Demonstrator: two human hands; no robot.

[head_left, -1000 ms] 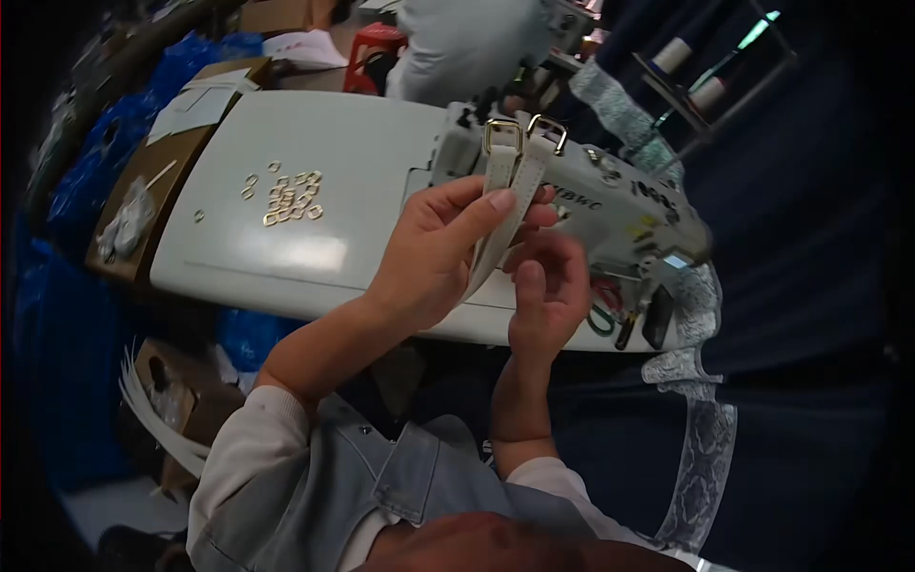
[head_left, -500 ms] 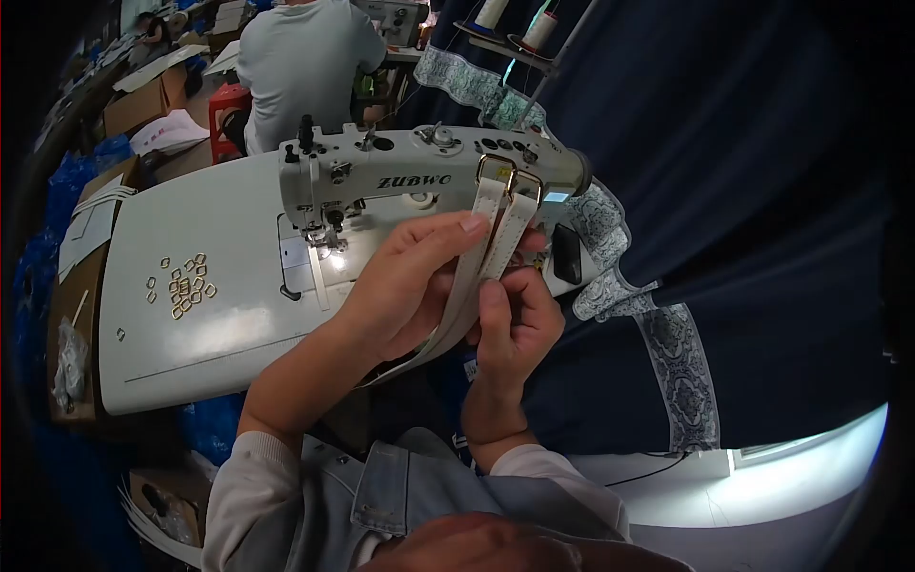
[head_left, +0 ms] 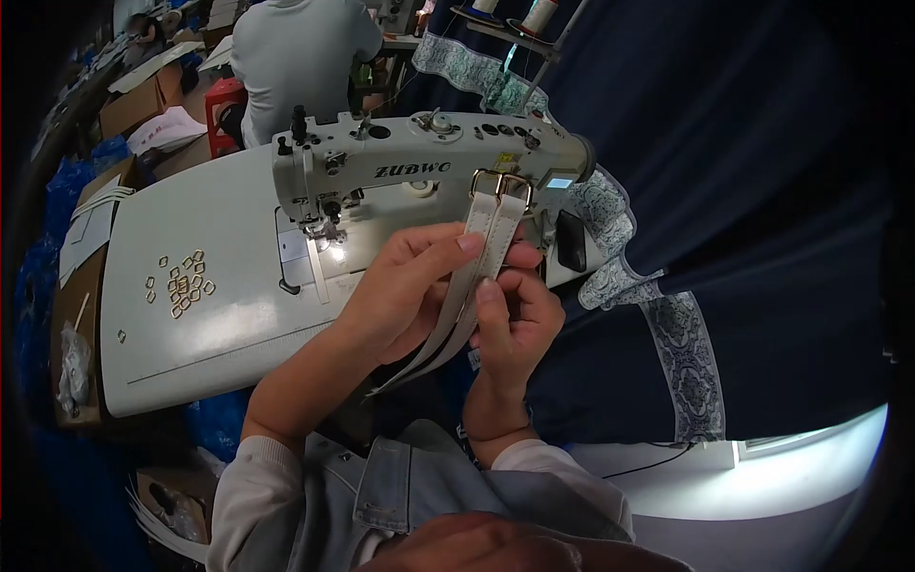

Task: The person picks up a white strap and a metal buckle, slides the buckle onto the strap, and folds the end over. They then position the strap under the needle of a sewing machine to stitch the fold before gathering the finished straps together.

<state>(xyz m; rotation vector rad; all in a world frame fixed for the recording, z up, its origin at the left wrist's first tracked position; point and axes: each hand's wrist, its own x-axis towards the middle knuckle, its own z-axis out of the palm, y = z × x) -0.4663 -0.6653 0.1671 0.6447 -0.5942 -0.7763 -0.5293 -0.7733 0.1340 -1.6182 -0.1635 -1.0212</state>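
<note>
At the left edge of the frame an open cardboard box (head_left: 65, 303) holds a crumpled clear bag (head_left: 71, 367). At the centre, two flat cream straps (head_left: 481, 238) stand upright side by side, each topped with a square gold buckle (head_left: 500, 181). The left hand (head_left: 400, 296) pinches them from the left, the right hand (head_left: 519, 319) presses its thumb on them from below. Small gold rings (head_left: 181, 284) lie loose on the smooth white table (head_left: 210, 219), left of the sewing machine (head_left: 419, 157)

A white sewing machine (head_left: 419, 162) is set on a pale desk (head_left: 219, 219), where small metal rings (head_left: 181, 284) are scattered (left of the needle). Dark cloth (head_left: 762, 191) with patterned trim is draped at the right. Thread spools (head_left: 540, 14) and a person in grey (head_left: 300, 48) are seen beyond.
</note>
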